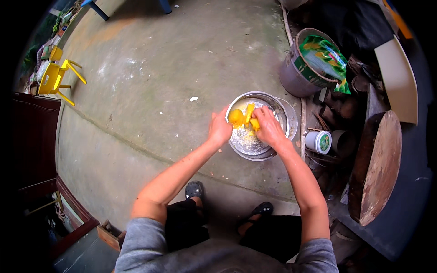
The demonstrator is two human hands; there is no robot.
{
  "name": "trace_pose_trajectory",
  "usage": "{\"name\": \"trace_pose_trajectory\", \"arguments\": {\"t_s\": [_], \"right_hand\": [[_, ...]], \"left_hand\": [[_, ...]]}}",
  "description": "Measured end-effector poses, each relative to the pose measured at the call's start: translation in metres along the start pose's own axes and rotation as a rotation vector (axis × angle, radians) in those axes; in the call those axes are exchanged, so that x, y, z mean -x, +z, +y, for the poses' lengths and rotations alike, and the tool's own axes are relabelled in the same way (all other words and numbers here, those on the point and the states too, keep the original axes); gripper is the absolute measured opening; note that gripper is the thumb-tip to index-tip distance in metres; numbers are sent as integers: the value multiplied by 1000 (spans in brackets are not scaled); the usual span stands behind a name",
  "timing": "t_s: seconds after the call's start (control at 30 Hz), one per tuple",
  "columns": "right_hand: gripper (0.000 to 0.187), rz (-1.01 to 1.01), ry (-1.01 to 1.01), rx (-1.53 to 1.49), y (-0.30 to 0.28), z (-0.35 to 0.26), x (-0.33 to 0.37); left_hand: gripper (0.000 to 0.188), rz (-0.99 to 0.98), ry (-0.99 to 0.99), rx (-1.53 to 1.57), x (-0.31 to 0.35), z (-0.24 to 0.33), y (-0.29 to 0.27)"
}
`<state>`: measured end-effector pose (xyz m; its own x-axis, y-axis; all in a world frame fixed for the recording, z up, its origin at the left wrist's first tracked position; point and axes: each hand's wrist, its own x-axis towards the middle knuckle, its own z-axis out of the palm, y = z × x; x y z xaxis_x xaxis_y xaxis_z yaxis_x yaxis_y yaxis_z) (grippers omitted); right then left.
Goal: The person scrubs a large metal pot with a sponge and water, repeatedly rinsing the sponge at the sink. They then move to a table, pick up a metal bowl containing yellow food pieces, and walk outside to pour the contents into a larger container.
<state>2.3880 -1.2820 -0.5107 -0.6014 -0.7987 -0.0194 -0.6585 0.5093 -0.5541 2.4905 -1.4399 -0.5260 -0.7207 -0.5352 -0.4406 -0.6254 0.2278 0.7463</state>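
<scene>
A round metal basin (257, 158) stands on the concrete floor in front of me. White powder (246, 141) that looks like flour covers much of its bottom, with soft yellow lumps (236, 117) on top. My left hand (220, 128) is closed at the basin's left rim, close to the biggest lump; its fingertips are partly hidden. Over the inside of the basin, my right hand (269, 126) pinches a yellow chunk (255, 124) between its fingers. Beside that chunk, a longer yellow piece (249, 112) lies between the two hands.
To the right stand a large bucket (293, 75) with a green plastic bag (324, 57) in it, and a small white tub (318, 142). A thick round wooden board (380, 170) leans further right. A yellow chair (52, 79) is at the far left. My dark clogs (195, 189) are below the basin.
</scene>
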Motion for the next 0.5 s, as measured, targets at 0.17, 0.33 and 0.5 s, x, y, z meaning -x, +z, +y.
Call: {"name": "trace_pose_trajectory", "arguments": {"t_s": [0.17,0.33,0.5], "right_hand": [[34,-80,173,-77,-36,-34,-6],[37,-17,392,-1139,-136,-116,-28],[39,-195,475,-1875,-226,-202,-65]], "left_hand": [[64,67,-64,29,16,14,-37],[61,227,8,6,55,52,-107],[52,224,-154,510,114,87,-226]]}}
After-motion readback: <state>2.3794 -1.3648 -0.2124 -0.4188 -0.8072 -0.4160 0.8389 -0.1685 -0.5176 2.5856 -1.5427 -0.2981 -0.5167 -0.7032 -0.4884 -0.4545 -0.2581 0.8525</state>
